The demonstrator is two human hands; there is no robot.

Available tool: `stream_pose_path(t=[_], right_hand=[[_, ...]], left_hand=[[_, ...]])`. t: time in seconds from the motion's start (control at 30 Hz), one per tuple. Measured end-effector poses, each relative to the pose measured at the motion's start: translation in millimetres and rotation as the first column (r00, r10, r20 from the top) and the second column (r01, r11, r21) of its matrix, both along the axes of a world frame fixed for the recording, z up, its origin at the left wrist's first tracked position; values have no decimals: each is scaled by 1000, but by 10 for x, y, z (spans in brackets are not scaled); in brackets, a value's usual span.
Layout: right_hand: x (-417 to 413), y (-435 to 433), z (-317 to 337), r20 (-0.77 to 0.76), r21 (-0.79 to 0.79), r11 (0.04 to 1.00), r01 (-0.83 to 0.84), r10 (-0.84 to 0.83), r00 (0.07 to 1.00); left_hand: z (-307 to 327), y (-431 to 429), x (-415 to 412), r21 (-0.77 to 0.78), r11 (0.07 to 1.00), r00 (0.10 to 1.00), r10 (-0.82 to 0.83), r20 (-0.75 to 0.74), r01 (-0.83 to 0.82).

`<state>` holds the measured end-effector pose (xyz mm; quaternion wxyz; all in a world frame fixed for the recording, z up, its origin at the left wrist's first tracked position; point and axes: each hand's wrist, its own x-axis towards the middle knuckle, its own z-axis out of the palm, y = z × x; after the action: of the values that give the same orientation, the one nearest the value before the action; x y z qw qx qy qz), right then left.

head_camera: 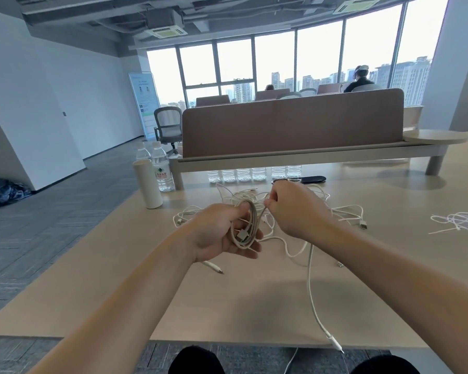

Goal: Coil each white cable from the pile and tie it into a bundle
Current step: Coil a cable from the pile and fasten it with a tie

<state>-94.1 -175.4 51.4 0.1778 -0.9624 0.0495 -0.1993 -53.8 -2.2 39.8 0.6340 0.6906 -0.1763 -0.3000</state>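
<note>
Left grip (222, 236) clasps a coiled white cable (253, 222) above the bench (241, 298) | right grip (292, 209) pinches the coil's loose strand just beside it | tangled pile of white cables (343, 214) lies on the bench just behind both.

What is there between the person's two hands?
In the head view, a short stretch of white cable runs from the coil in the left hand to the right hand, which pinches it.
</note>
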Motion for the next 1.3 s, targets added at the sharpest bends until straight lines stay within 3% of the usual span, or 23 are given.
stream_pose_path(t=[0.1, 0.23, 0.5, 0.93, 1.1, 1.17, 1.3], right_hand=[[37, -36, 6, -16, 178, 983, -44, 48, 999], [8, -138, 30, -82, 495, 864, -90, 150, 985], [18, -135, 31, -64, 374, 927, 5, 21, 998], [38, -79, -5, -13, 305, 949, 79, -79, 997], [50, -53, -7, 6, 340, 940, 29, -33, 999], [41, -47, -2, -5, 446, 894, -42, 50, 999], [-42, -105, 11, -55, 728, 661, -181, 320, 946]], left_hand=[[-14, 7, 13, 34, 998, 997, 43, 56, -45], [-14, 52, 61, -19, 995, 994, 99, 56, -98], [-13, 34, 7, -49, 997, 998, -50, 45, 52], [-5, 25, 21, 5, 997, 996, -71, 58, 71], [-16, -15, 17, 17, 999, 996, -48, 72, 47], [-33, -20, 36, 4, 1000, 998, -15, 57, 15], [-27, 54, 111, -98, 992, 996, 81, -26, -83]])
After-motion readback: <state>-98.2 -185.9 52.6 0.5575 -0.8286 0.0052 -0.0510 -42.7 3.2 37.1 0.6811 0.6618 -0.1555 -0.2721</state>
